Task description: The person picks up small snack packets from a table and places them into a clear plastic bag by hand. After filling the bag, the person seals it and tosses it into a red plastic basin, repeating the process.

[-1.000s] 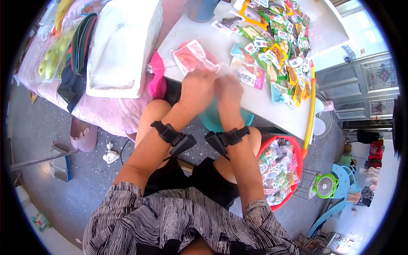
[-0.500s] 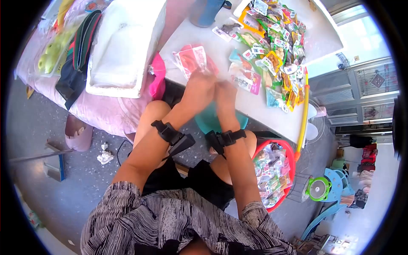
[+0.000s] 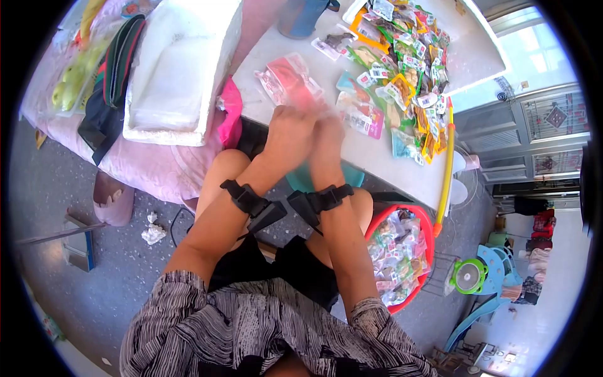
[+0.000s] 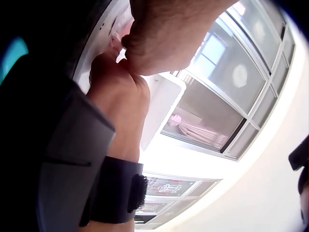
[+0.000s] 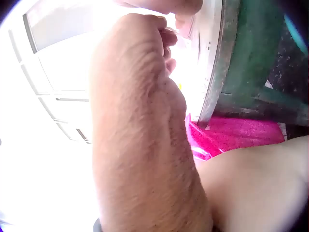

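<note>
Your left hand [image 3: 289,138] curls, seemingly pinching near edge of pink packet [image 3: 287,74], upper centre of frame; right hand [image 3: 328,138] blurred, grip can't be told. Uneven pull could rip packet, spill contents into teal container [image 3: 301,178] below; rightward jerk could knock pink-edged packet [image 3: 360,118].

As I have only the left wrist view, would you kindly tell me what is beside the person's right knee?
Observer: The head view shows a red tub filled with small packets there.
Operator: Thank you. Is anything piled on the table?
Observer: Yes, a colourful heap of packets lies on its right part.
Operator: And what lies between that heap and the right hand?
Observer: A blue and pink packet lies there on the tabletop.
</note>
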`<action>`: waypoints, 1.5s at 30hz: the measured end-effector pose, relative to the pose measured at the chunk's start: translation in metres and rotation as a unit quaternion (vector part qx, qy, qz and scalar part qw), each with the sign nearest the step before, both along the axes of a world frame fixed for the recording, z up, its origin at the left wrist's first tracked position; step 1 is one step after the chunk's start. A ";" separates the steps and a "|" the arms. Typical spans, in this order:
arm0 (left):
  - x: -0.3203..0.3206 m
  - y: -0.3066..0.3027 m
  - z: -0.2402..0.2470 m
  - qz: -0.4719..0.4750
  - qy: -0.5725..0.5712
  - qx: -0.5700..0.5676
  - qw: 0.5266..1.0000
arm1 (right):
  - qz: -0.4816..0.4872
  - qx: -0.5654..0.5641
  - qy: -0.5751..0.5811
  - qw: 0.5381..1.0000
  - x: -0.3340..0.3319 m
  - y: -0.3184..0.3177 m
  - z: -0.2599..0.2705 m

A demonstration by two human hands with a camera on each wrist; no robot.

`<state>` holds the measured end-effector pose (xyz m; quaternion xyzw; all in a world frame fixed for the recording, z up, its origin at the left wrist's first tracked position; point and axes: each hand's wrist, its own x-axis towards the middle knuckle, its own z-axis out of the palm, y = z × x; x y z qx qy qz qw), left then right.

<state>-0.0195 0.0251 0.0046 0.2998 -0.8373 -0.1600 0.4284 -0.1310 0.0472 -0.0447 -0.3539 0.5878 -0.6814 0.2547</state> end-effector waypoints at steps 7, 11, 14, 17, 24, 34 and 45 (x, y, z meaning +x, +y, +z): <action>-0.001 -0.001 -0.011 -0.003 -0.045 0.016 0.999 | -0.095 0.043 -0.097 0.990 0.005 0.033 0.065; -0.001 0.003 -0.013 0.006 -0.085 0.017 0.996 | -0.096 0.029 0.098 0.990 -0.042 0.025 0.054; -0.002 0.006 -0.013 0.013 -0.106 0.010 0.994 | -0.147 0.240 0.416 0.865 -0.053 -0.001 0.046; -0.002 0.004 -0.014 0.015 -0.104 0.019 0.994 | -0.075 0.292 0.408 0.861 -0.069 -0.006 0.040; -0.004 0.009 -0.008 0.046 -0.106 0.008 0.993 | 0.053 0.209 0.031 0.976 -0.076 0.009 0.075; 0.024 0.015 0.071 -0.001 -0.018 -0.168 0.986 | 0.098 -0.003 -0.067 0.993 -0.056 0.055 0.139; 0.062 0.122 0.154 -0.328 -0.149 -0.014 0.933 | 0.073 -0.055 0.529 0.844 0.006 0.240 0.185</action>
